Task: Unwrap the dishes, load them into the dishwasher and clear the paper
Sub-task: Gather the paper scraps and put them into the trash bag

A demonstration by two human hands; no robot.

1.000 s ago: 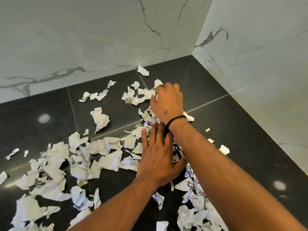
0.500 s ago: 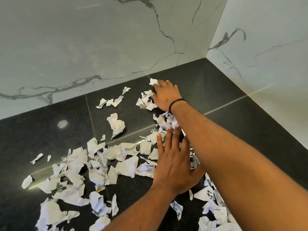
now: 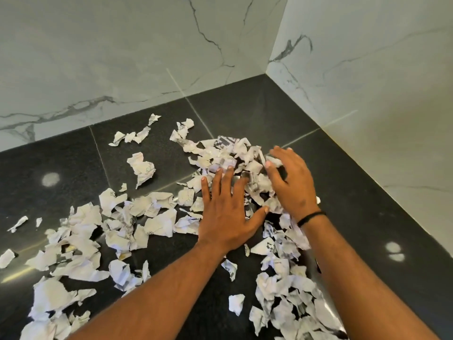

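Torn scraps of white printed paper lie scattered over a black stone countertop. A denser heap of scraps sits in the middle, just beyond my fingers. My left hand lies flat on the counter, fingers straight and spread, its fingertips touching the near edge of the heap. My right hand, with a black band at the wrist, is cupped over the heap's right side, fingers bent and resting on the scraps. No dishes and no dishwasher are in view.
White marble walls meet in a corner at the back right and close off the counter. More loose scraps cover the left and a pile of scraps lies at the near right. One crumpled piece lies apart.
My right hand has pulled back from the far scraps near the wall, dragging them toward me into a heap beside my left hand. The left hand has stayed flat on the counter.
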